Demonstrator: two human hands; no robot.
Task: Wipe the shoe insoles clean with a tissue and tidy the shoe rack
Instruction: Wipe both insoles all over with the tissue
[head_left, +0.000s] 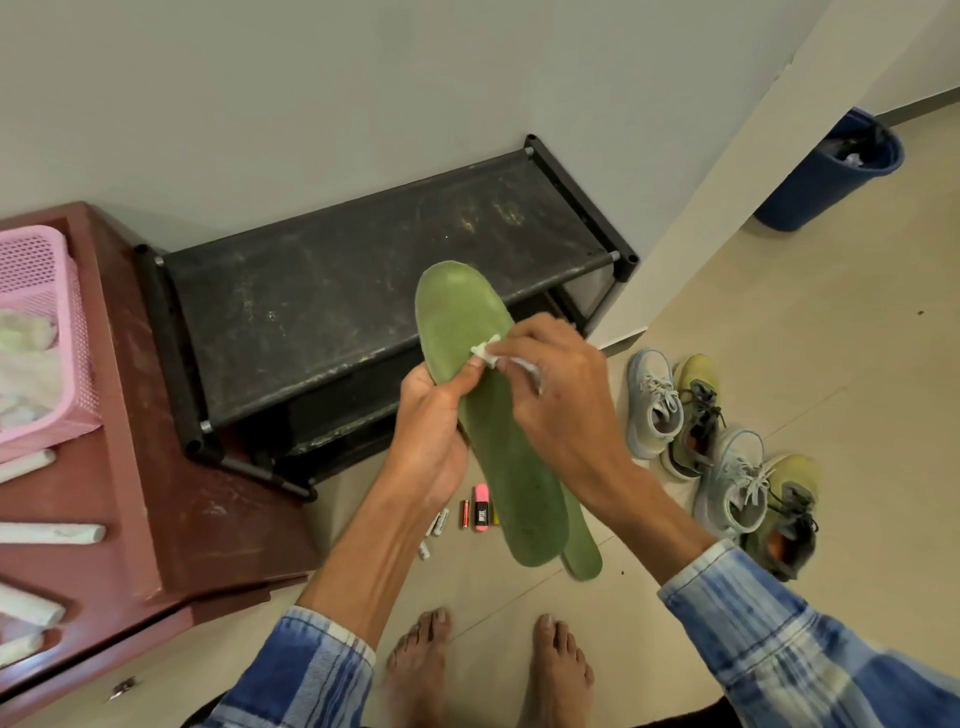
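The person stands barefoot before the rack, holding a green insole up over its front edge, toe end pointing away toward the wall. The insole looks matted and worn, paler and scuffed at the toe and darker through the middle and heel. The left hand grips it by its left edge, thumb laid across the top face. The right hand pinches a small crumpled white tissue and presses it against the insole just beside that thumb. A second insole peeks out from under the heel of the first; whether it is held or lies on the floor I cannot tell. The rack's black top shelf is dusty and streaked. Four shoes sit on the floor to the right, and a pink highlighter and some batteries lie below the hands.
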